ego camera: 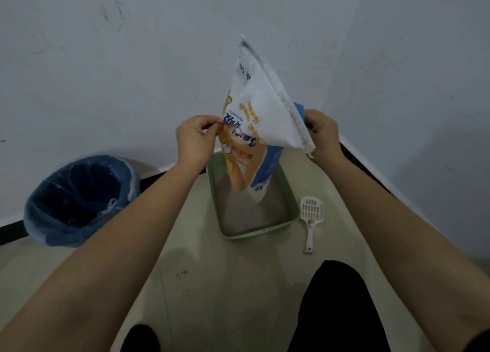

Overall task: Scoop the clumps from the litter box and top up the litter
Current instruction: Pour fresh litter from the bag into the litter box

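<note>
One litter bag hangs mouth-down between two raised hands: left hand pinches its edge, right hand grips its far side. Below the hands is one litter box, with one scoop under the right hand.

Your forearms, left hand and right hand are bare. You wear black trousers; another black patch of clothing shows lower left.
</note>
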`<state>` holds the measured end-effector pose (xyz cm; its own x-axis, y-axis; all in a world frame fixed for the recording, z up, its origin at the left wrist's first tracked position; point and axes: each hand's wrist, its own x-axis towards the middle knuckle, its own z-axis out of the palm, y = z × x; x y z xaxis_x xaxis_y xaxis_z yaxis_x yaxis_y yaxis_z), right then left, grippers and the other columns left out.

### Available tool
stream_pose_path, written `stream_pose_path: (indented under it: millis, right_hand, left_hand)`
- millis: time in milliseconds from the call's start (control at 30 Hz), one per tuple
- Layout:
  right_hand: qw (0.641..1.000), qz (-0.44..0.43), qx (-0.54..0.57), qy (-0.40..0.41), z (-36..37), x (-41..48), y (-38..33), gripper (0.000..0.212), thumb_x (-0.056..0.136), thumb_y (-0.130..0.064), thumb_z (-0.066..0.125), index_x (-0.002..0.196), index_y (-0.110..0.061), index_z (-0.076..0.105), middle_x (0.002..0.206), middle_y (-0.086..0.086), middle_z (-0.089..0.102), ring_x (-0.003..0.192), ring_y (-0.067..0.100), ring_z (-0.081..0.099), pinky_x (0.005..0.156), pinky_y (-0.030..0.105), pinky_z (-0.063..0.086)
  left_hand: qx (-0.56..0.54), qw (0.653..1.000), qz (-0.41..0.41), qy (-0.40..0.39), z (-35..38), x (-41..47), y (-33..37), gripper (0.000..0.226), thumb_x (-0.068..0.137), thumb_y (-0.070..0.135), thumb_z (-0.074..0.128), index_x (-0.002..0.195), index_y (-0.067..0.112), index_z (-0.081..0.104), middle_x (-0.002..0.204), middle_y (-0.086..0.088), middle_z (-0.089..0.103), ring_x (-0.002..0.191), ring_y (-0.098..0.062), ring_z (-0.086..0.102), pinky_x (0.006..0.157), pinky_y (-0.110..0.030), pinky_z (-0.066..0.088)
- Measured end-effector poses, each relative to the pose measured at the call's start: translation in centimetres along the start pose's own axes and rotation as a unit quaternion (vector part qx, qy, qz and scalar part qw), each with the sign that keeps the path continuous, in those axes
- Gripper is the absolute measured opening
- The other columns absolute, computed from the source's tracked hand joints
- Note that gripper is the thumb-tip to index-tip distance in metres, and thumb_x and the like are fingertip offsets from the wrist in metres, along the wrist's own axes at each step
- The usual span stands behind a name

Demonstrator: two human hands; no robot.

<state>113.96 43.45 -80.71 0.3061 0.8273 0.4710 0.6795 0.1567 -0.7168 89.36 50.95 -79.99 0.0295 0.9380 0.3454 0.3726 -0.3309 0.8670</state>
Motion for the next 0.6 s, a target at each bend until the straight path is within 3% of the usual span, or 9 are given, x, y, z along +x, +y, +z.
stream_pose_path:
  millis: [133, 233, 367, 467, 600]
  right_hand:
    - [0.997, -0.031, -0.036, 0.058, 0.4, -0.6, -0.4, 0.024, 0.094, -0.007, 0.057, 0.111, -0.012, 0.073, 0.1, -0.008, 0.066, 0.091, 0.008, 0.059, 0.083, 0.014, 0.046]
    - [1.0, -0.027, 0.004, 0.015, 1.3, -0.7, -0.9, 0.026, 0.088, -0.008, 0.061, 0.106, -0.022, 0.073, 0.1, 0.0, 0.066, 0.095, 0.023, 0.064, 0.087, 0.039, 0.055]
    - [0.997, -0.02, -0.04, 0.065, 2.2, -1.2, -1.0, 0.027, 0.091, -0.006, 0.059, 0.115, -0.009, 0.072, 0.108, 0.008, 0.069, 0.098, 0.02, 0.063, 0.088, 0.014, 0.047]
    - [0.999, -0.011, -0.052, -0.01, 3.2, -1.6, -2.0, 0.037, 0.083, -0.017, 0.06, 0.112, 0.003, 0.069, 0.104, 0.013, 0.065, 0.095, 0.023, 0.06, 0.082, 0.028, 0.048]
    - [0.992, -0.034, -0.111, 0.049, 5.0, -0.9, -1.1, 0.025, 0.091, -0.01, 0.06, 0.112, -0.005, 0.072, 0.104, 0.009, 0.07, 0.095, 0.017, 0.061, 0.085, 0.012, 0.042]
  left_hand:
    - [-0.026, 0.999, -0.004, 0.019, -0.3, -0.1, -1.0, 0.013, 0.086, 0.005, 0.067, 0.092, 0.011, 0.076, 0.086, 0.002, 0.071, 0.082, -0.011, 0.069, 0.076, -0.019, 0.056]
    - [-0.014, 1.0, -0.003, -0.013, -0.3, -0.2, -2.3, 0.013, 0.086, 0.005, 0.067, 0.093, 0.011, 0.076, 0.09, 0.0, 0.073, 0.084, -0.01, 0.069, 0.081, -0.027, 0.057]
    - [-0.046, 0.999, -0.02, 0.021, -0.8, 0.4, -3.5, 0.014, 0.084, 0.006, 0.068, 0.089, 0.016, 0.076, 0.09, 0.001, 0.073, 0.085, -0.011, 0.069, 0.084, -0.031, 0.057]
    - [-0.036, 0.999, -0.013, -0.018, -0.8, 0.6, -4.2, 0.011, 0.085, 0.006, 0.069, 0.091, 0.013, 0.076, 0.093, -0.001, 0.073, 0.087, -0.009, 0.068, 0.085, -0.028, 0.056]
    - [-0.063, 0.998, -0.021, 0.016, -1.5, 2.1, -5.8, 0.013, 0.085, 0.006, 0.068, 0.089, 0.016, 0.075, 0.092, 0.001, 0.073, 0.088, -0.01, 0.068, 0.086, -0.031, 0.056]
